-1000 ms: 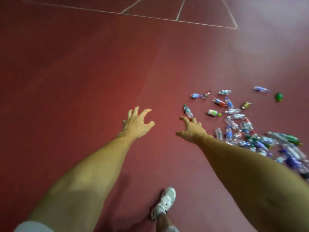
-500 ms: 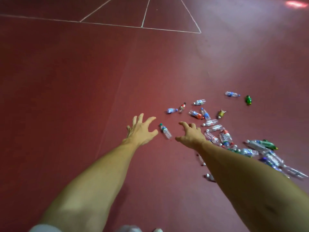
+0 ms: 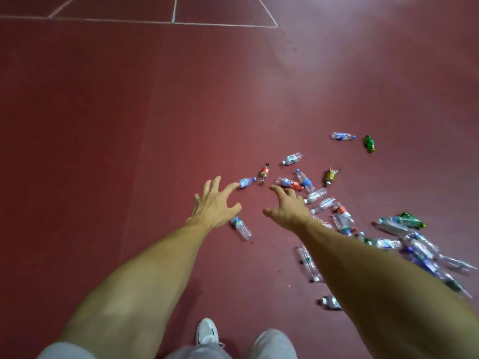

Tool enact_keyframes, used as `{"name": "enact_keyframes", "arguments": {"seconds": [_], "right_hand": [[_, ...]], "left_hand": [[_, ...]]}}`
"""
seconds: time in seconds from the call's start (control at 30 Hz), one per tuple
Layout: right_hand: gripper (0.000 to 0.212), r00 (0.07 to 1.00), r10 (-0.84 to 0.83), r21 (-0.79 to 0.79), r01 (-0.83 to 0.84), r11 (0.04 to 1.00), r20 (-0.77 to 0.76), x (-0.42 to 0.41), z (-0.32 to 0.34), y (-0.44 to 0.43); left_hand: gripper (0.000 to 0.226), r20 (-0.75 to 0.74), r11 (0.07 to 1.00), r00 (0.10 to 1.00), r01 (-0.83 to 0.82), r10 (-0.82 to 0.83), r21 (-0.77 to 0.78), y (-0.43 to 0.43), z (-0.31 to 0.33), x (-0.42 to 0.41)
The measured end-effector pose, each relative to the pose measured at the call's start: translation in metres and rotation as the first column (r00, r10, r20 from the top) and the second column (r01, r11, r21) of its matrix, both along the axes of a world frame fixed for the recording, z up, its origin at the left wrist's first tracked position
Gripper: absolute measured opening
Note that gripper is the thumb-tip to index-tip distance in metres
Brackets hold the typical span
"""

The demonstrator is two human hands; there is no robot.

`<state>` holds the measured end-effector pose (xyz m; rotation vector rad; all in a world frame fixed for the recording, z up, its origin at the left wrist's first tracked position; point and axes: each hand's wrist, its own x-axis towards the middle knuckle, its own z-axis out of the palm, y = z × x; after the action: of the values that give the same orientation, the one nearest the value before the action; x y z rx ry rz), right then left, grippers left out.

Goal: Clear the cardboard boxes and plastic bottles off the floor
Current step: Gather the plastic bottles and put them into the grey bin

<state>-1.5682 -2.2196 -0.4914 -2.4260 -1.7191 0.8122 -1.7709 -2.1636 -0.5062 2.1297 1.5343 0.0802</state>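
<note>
Mostly to the right: plastic bottles (image 3: 414, 250) lying flat in a loose heap, largely clear, contents impossible to tell. Nearer the middle, 1 clear bottle (image 3: 241, 227) just beside the left hand (image 3: 215, 203); 1 blue-labelled bottle (image 3: 246, 182) just past its fingertips. Left hand and right hand (image 3: 287, 208) both spread wide, gripping nothing. Underneath, dark red floor (image 3: 103, 125); white lines (image 3: 173, 22) far off.

occluded: right forearm (image 3: 375, 268) covers part of bottle pile (image 3: 414, 250) and half of near bottle (image 3: 330, 303) | left hand (image 3: 215, 206) overlaps top end of clear bottle (image 3: 242, 229) | blur: pile smeared at right edge | labels too small to read
</note>
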Motion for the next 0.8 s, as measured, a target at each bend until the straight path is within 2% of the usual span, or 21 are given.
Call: {"name": "enact_keyframes", "arguments": {"seconds": [0.13, 0.33, 0.47, 0.63, 0.8], "right_hand": [[0.074, 0.999, -0.033, -0.029, 0.032, 0.999, -0.010, 0.031, -0.011, 0.052], [0.077, 0.999, -0.021, -0.077, 0.023, 0.997, 0.029, 0.095, -0.043, 0.140], [0.080, 0.999, 0.047, -0.149, -0.047, 0.988, -0.008, 0.129, -0.080, 0.188], [0.081, 0.996, 0.082, -0.200, -0.086, 0.976, -0.029, 0.154, -0.142, 0.228], [0.081, 0.988, 0.154, -0.268, -0.144, 0.952, 0.016, 0.157, -0.250, 0.237]], "left_hand": [[0.065, -0.046, 0.996, 0.995, 0.085, -0.086, -0.021, 0.059, -0.006, 0.038], [0.065, -0.074, 0.996, 0.994, 0.085, -0.086, -0.019, 0.145, -0.029, 0.098], [0.067, -0.126, 0.994, 0.991, 0.026, -0.040, -0.110, 0.180, -0.058, 0.128], [0.066, -0.095, 0.982, 0.993, -0.090, 0.075, -0.163, 0.217, -0.116, 0.158], [0.067, -0.110, 0.979, 0.992, -0.079, 0.059, -0.187, 0.241, -0.218, 0.173]]}}
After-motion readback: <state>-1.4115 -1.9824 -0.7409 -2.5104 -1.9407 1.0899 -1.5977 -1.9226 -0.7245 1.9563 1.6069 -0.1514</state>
